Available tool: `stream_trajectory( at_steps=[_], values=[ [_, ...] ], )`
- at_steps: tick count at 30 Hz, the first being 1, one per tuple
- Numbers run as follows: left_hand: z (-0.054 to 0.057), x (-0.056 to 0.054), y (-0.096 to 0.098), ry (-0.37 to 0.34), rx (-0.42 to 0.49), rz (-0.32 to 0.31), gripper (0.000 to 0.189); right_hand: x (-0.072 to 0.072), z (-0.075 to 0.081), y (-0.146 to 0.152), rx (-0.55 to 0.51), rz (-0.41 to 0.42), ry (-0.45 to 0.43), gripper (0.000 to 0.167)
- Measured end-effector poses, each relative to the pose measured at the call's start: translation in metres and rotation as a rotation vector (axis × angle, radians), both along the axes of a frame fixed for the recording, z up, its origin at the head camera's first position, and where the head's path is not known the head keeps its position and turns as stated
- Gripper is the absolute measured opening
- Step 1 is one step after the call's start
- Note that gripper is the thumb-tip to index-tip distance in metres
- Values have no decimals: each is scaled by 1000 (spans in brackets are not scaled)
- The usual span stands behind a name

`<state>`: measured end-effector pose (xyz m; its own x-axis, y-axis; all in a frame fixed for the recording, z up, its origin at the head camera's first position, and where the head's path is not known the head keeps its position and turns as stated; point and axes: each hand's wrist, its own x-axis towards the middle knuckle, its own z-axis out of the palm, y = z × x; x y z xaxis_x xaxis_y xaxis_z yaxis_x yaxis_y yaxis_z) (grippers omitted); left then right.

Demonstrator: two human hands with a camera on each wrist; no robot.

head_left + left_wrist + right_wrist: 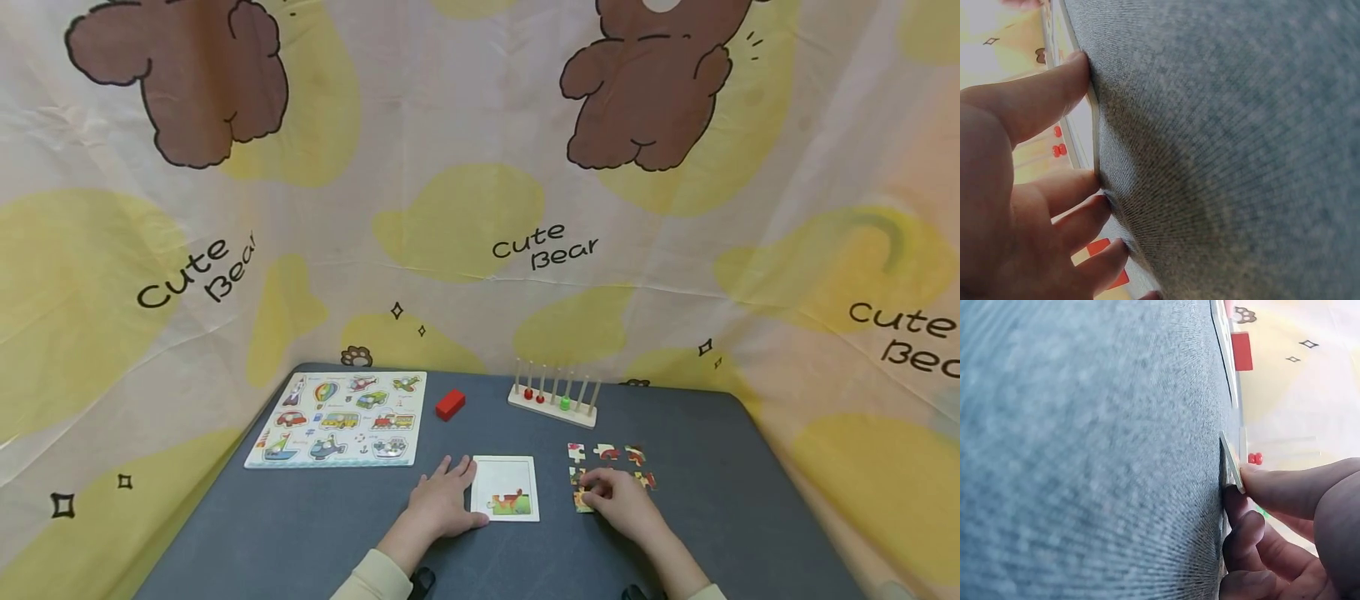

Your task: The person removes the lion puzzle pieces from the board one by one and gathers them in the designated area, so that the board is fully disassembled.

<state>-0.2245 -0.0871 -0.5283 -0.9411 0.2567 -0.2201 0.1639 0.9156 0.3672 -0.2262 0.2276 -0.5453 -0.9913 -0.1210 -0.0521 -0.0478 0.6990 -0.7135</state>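
Note:
A white puzzle tray (487, 483) lies in front of me, with a few joined pieces (512, 502) showing green and reddish brown in its lower right corner. My left hand (444, 502) rests at the tray's left side, fingers spread, thumb by the near corner. In the left wrist view its thumb and fingertips touch the tray's edge (1095, 134). To the right, my right hand (624, 502) is over the loose jigsaw pieces (607, 452). Thumb and index finger pinch one thin puzzle piece (1232, 464), tilted up in the right wrist view; its picture side is hidden there.
A picture board of vehicles (352, 454) lies at the back left, with a red block (450, 405) beside it. Behind the loose pieces stands a white pegged counting rack (551, 407) with red and green beads. A printed cloth (450, 225) hangs behind the dark table (300, 533).

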Motion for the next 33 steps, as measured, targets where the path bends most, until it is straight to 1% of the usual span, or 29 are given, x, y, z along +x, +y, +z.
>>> stream_trajectory(
  at_steps=[6, 12, 16, 24, 29, 33],
  values=[
    [1, 0, 0, -3, -4, 11, 89, -1, -3, -4, 49, -39, 23, 11],
    [0, -1, 0, 0, -9, 9, 90, 1, 1, -5, 50, -51, 12, 13],
    [0, -1, 1, 0, -9, 9, 90, 3, 8, -5, 43, -55, 15, 13],
    [1, 0, 0, -14, -13, 14, 89, 1, 31, -11, 21, -54, 81, 15],
    [1, -1, 1, -14, -11, 15, 90, 1, 43, -16, 7, -17, 87, 17],
    [0, -1, 1, -19, -6, 16, 90, 3, 47, -22, -6, 14, 105, 18]
  ],
)
